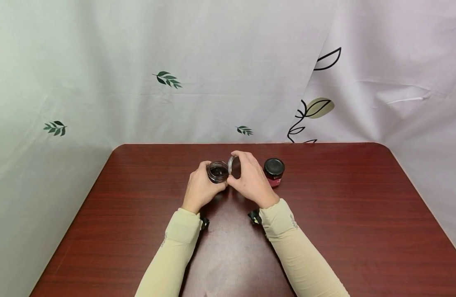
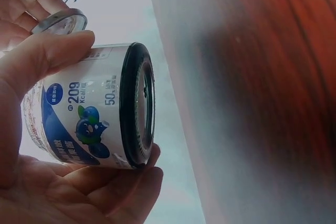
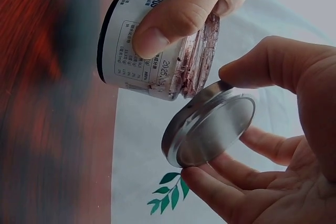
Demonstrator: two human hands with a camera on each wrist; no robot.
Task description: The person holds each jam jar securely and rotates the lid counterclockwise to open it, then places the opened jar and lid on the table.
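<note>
My left hand [image 1: 200, 186] grips a glass jar [image 1: 218, 170] with its mouth uncovered and dark contents inside. In the left wrist view, the jar [image 2: 89, 114] has a white label with a blueberry picture. Dark residue clings to its threaded neck in the right wrist view. My right hand [image 1: 251, 178] holds a round metal lid [image 1: 234, 166] on edge, thumb on one side of the rim and fingers on the other. The lid [image 3: 210, 127] stands just beside the jar's mouth, its hollow inner side visible in the right wrist view.
A second jar [image 1: 274, 170] with a black lid and a red label stands on the table, just beyond my right hand. The dark red wooden table [image 1: 346, 214] reaches back to a pale curtain [image 1: 213, 103] printed with leaves.
</note>
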